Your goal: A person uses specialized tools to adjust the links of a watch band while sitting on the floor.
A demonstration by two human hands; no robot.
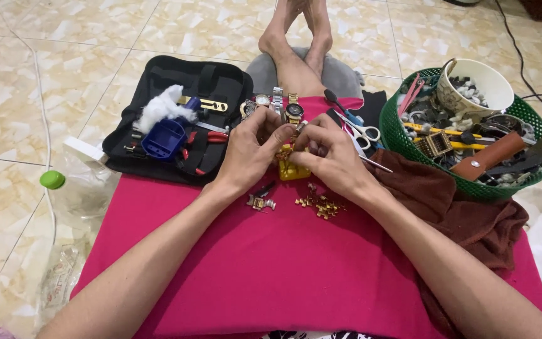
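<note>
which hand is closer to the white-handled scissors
Right. The right hand lies just beside the scissors, nearly touching the handles. The left hand is on the far side of the yellow block.

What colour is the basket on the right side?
The basket is green, seen in the head view.

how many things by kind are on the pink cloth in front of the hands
wristwatches at the far edge: 3
scissors: 1
yellow block under the left hand and right hand, seen at: 1
heaps of loose gold links: 1
small silver link pieces: 1
total: 7
</note>
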